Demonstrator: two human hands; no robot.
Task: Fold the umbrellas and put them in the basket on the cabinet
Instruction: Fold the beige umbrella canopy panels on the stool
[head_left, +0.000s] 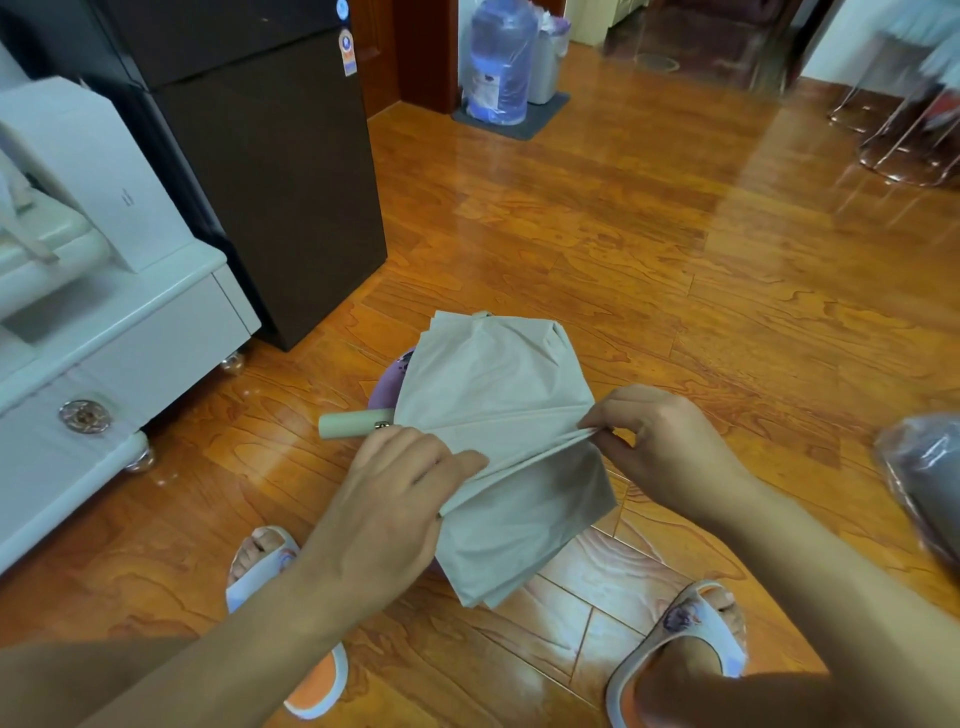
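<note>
Right hand: it pinched a gathered pleat of the beige umbrella between thumb and fingertips, the other fingers curled in loosely behind.
Left hand: it was curled round the bunched middle of the canopy, thumb lying along the cloth, knuckles up.
Umbrella: it was collapsed but not yet rolled, held in the air above the wooden floor, in front of the person's knees. The loose panels hung down below the hands and fanned up above them.
Handle: the pale green stub stuck out to the left, just past the left hand, and neither hand touched it.
Risk, pleats: I judged the folds could slip out of that light pinch, because the right hand held only a thin edge. The cloth would then fall slack and need gathering again.
Risk, uneven roll: the lower panels hung free, so winding them now would likely trap creases, and a strap might not close.
Second umbrella: something lilac showed behind the beige cloth, near the floor. I took it for another one waiting.
Feet: two slippers stood on the floor below the hands.
Cabinet: the white unit stood well apart to the left. I could not make out a basket on it for sure.
</note>
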